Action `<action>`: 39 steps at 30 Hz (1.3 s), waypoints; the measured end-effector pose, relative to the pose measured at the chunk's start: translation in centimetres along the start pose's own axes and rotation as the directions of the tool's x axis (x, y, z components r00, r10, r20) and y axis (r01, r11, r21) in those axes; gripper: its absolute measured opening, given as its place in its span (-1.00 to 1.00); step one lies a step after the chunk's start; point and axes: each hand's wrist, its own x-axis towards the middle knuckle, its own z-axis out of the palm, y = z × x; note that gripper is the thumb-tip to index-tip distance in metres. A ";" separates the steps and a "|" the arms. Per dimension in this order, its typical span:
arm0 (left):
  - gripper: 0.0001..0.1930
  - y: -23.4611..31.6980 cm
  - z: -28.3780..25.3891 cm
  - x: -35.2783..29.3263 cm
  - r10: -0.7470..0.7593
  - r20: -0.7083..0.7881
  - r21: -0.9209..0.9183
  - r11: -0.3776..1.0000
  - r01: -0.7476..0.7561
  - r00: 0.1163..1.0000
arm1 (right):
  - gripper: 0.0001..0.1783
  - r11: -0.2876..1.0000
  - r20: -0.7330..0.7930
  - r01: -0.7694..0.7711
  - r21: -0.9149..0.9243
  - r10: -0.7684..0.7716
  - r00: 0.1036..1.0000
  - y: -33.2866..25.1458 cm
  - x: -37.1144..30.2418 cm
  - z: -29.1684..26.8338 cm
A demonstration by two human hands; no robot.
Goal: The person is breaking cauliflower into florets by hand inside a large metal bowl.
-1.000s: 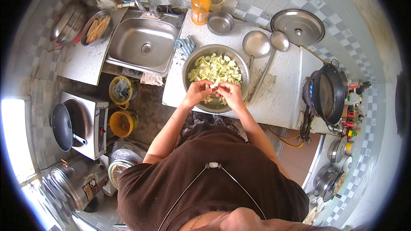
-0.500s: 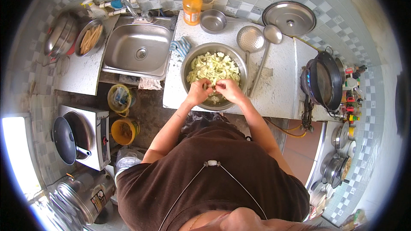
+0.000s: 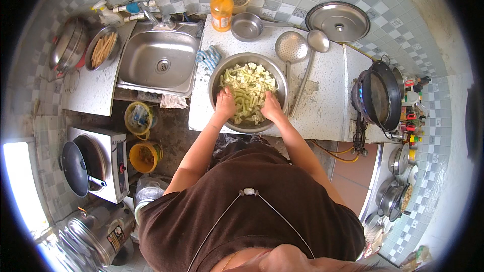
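A wide steel bowl (image 3: pixel 214 81) on the white speckled counter holds pale green and white cauliflower pieces (image 3: pixel 248 86). Inside its left side, my left hand (image 3: pixel 225 104) rests at the edge of the heap, fingers stretched out. My right hand (image 3: pixel 271 107) is at the right side of the heap, fingers extended downward and partly hidden by its back. Both hands are apart, with cauliflower between them and nothing visibly gripped. Right of the bowl lie a slotted skimmer (image 3: pixel 291 46) and a steel ladle (image 3: pixel 318 41).
A steel saucepan (image 3: pixel 247 26), an orange pump bottle (image 3: pixel 222 9) and a blue-white cloth (image 3: pixel 208 57) sit behind the bowl. The sink (image 3: pixel 160 60) is to the left. At right, a black wok (image 3: pixel 383 95) stands over a lit burner. A round lid (image 3: pixel 338 21) leans on the wall.
My hands have moved apart from the pinch above the middle of the bowl, down to opposite sides of the cauliflower. Their fingers have opened.
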 end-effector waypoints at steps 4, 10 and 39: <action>-0.38 -2.0 0.4 1.3 0.108 -0.008 -0.275 0.956 -0.106 0.994 | -0.44 0.927 0.122 0.040 0.374 -0.092 0.988 2.5 1.2 -0.8; -0.59 -0.3 -2.6 -0.5 0.044 0.045 -0.660 0.751 -0.003 0.998 | -0.62 0.553 0.127 0.049 0.832 -0.275 0.953 2.1 -1.3 -3.2; -0.44 0.2 -0.6 -0.9 -0.115 -0.198 -0.397 0.917 0.028 0.973 | -0.47 0.934 -0.464 0.356 0.006 -0.313 0.829 0.1 0.4 -0.9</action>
